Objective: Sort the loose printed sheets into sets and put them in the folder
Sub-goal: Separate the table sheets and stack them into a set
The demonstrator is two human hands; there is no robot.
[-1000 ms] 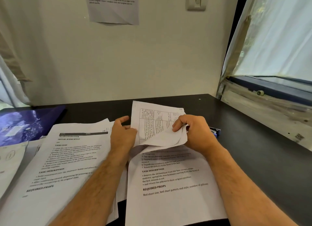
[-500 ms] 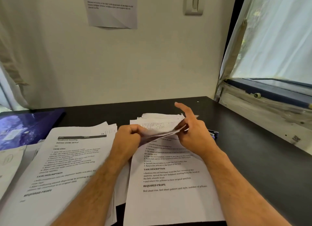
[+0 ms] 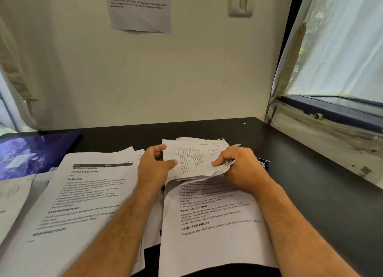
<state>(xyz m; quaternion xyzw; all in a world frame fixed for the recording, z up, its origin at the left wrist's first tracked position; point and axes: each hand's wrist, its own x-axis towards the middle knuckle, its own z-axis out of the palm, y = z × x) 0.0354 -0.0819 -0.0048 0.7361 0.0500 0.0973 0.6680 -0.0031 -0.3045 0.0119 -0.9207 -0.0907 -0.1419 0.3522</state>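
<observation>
Two hands work a curled table sheet (image 3: 194,158) above the bench (image 3: 310,193): the left hand (image 3: 154,169) pinches its left edge, the right hand (image 3: 238,167) its right corner. Left of them a sorted pile (image 3: 87,196) lies, the blue folder (image 3: 31,152) beyond. The sheet is best flattened, its heading read, before being matched to a set.

Cream wall (image 3: 186,73) w/ light switch (image 3: 241,1) & taped notice (image 3: 141,9). Black desk (image 3: 310,183). Window (image 3: 342,48) at right, daylit, white curtain.
</observation>
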